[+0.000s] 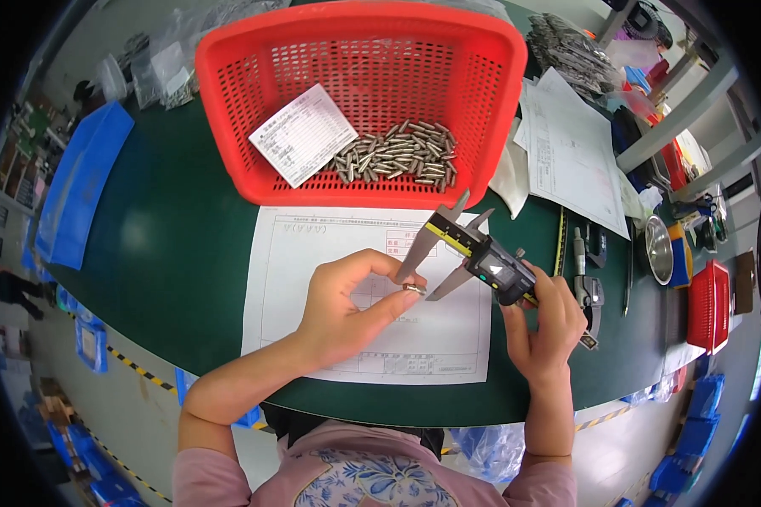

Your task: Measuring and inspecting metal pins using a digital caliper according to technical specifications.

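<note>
Metal pin (413,288) pinched by left hand (347,304), caliper (473,253) gripped in right hand (545,325), red basket (228,152) beyond

place: factory inspection bench | evidence: digital caliper (482,258), red basket (228,51) of metal pins (397,156), inspection form (313,321)

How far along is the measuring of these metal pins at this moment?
Done: nothing shows as finished; no separate pile of measured pins is visible, and whether the paper form bears entries is unreadable. In hand: the left hand holds one pin between the jaws of the digital caliper in the right hand. Left: a heap of pins in the red basket.
</note>
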`<move>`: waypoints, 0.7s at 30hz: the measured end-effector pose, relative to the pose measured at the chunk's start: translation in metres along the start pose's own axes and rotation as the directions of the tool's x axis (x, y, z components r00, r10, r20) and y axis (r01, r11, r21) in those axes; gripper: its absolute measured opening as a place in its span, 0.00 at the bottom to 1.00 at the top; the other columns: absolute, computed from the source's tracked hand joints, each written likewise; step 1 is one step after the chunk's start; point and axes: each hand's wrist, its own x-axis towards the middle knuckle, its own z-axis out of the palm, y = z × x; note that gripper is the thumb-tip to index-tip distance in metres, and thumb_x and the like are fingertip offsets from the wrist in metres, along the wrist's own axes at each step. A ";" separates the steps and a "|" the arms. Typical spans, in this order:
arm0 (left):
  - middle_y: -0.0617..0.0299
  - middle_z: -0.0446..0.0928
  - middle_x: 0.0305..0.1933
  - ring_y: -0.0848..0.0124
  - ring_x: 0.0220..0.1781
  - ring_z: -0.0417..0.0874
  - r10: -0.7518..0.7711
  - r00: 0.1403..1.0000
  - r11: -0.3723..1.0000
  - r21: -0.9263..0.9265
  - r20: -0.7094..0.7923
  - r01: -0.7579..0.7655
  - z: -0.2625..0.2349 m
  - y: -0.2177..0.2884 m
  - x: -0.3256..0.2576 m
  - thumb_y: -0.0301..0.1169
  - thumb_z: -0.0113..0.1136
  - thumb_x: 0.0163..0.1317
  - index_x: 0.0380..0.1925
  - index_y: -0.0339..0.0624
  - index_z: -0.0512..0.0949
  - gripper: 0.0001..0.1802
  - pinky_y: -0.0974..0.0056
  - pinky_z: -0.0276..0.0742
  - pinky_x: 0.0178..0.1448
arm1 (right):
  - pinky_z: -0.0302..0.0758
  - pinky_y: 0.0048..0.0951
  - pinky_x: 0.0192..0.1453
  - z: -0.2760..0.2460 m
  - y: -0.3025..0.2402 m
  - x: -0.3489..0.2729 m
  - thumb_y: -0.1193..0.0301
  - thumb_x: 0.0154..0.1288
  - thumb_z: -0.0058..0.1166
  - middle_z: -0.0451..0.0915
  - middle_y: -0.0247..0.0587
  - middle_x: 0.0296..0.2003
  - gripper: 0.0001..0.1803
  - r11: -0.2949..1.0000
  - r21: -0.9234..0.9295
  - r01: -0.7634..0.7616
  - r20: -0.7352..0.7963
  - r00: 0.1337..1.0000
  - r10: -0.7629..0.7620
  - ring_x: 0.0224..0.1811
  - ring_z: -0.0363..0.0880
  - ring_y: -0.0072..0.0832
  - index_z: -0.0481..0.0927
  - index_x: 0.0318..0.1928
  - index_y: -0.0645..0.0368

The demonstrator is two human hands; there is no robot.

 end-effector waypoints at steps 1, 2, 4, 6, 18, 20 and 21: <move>0.58 0.78 0.34 0.74 0.36 0.77 0.017 1.000 1.000 -0.011 -0.022 -0.017 -0.001 -0.001 -0.003 0.22 0.58 0.50 0.29 0.35 0.74 0.06 0.69 0.71 0.43 | 0.62 0.21 0.18 0.002 -0.001 0.000 0.72 0.42 0.59 0.68 0.34 0.17 0.19 1.000 0.014 0.001 -0.006 1.000 -0.001 0.14 0.66 0.24 0.75 0.38 0.64; 0.59 0.78 0.35 0.75 0.37 0.76 -0.014 1.000 0.994 -0.104 -0.005 0.013 -0.002 -0.001 -0.004 0.23 0.58 0.50 0.30 0.35 0.74 0.06 0.69 0.71 0.43 | 0.62 0.21 0.18 0.003 -0.002 0.000 0.72 0.42 0.59 0.68 0.34 0.17 0.19 0.999 0.018 0.029 0.003 1.000 -0.029 0.14 0.66 0.24 0.75 0.38 0.64; 0.59 0.78 0.35 0.77 0.38 0.75 -0.043 0.999 0.978 -0.204 0.005 0.043 -0.005 -0.002 -0.007 0.23 0.58 0.51 0.31 0.35 0.73 0.07 0.69 0.71 0.44 | 0.62 0.21 0.17 0.004 -0.004 -0.001 0.72 0.41 0.59 0.68 0.34 0.16 0.19 1.000 0.023 0.018 -0.002 1.000 -0.018 0.14 0.65 0.23 0.75 0.38 0.65; 0.53 0.76 0.36 0.68 0.42 0.76 -0.082 0.995 0.971 -0.220 0.050 0.091 -0.007 -0.002 -0.009 0.19 0.57 0.50 0.32 0.33 0.71 0.09 0.64 0.70 0.48 | 0.62 0.21 0.17 0.005 -0.005 -0.002 0.72 0.41 0.59 0.68 0.34 0.16 0.19 0.999 0.028 0.037 0.014 0.999 -0.037 0.14 0.65 0.23 0.75 0.37 0.65; 0.55 0.77 0.36 0.73 0.41 0.75 -0.152 0.987 0.927 -0.337 0.058 0.163 -0.009 0.000 -0.012 0.22 0.58 0.51 0.31 0.35 0.72 0.08 0.66 0.68 0.50 | 0.59 0.23 0.15 0.007 -0.002 -0.005 0.70 0.38 0.61 0.64 0.34 0.14 0.16 1.000 0.000 0.024 0.017 1.000 -0.024 0.12 0.62 0.25 0.73 0.30 0.63; 0.55 0.77 0.37 0.72 0.41 0.75 -0.159 0.985 0.921 -0.350 0.067 0.172 -0.008 0.000 -0.012 0.21 0.58 0.51 0.32 0.34 0.72 0.08 0.66 0.68 0.50 | 0.58 0.23 0.14 0.006 -0.001 -0.006 0.70 0.37 0.62 0.64 0.35 0.14 0.16 1.000 -0.019 0.019 0.021 1.000 -0.019 0.12 0.62 0.26 0.73 0.29 0.62; 0.54 0.77 0.37 0.71 0.41 0.76 -0.174 0.982 0.915 -0.358 0.072 0.188 -0.008 -0.001 -0.012 0.21 0.58 0.51 0.32 0.34 0.72 0.08 0.66 0.68 0.50 | 0.58 0.24 0.14 0.007 0.000 -0.006 0.70 0.36 0.62 0.64 0.35 0.14 0.17 1.000 -0.005 0.014 0.019 1.000 -0.014 0.12 0.62 0.26 0.73 0.29 0.62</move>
